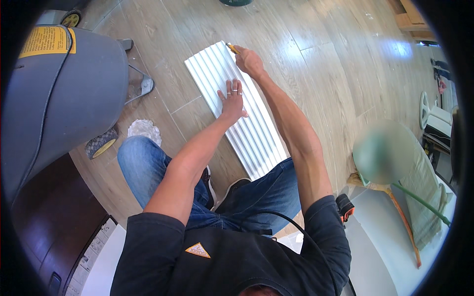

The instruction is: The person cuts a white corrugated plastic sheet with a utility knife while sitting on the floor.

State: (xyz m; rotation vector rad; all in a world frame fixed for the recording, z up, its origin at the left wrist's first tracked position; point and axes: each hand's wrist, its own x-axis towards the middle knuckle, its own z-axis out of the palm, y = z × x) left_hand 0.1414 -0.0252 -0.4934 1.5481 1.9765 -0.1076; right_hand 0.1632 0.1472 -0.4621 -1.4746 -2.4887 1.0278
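Observation:
A long white ribbed panel (256, 133) lies at a slant on the floor ahead of my bent knees. My left hand (232, 101) rests flat on its ridges near the middle, fingers spread, with rings on two of them. At the panel's far right corner, my right hand (249, 61) is closed around a yellow utility knife (231, 48). The knife's dark tip meets the panel's far end; how deep the blade sits is too small to tell.
A big grey wheeled tub (84, 84) with a hanging dark cable stands at left. Beside my left knee lies a crumpled white thing (144, 130). A black and orange tool (345, 207) is near my right elbow. Green cloth (424, 192) and an orange-brown curved stick (402, 222) occupy the right.

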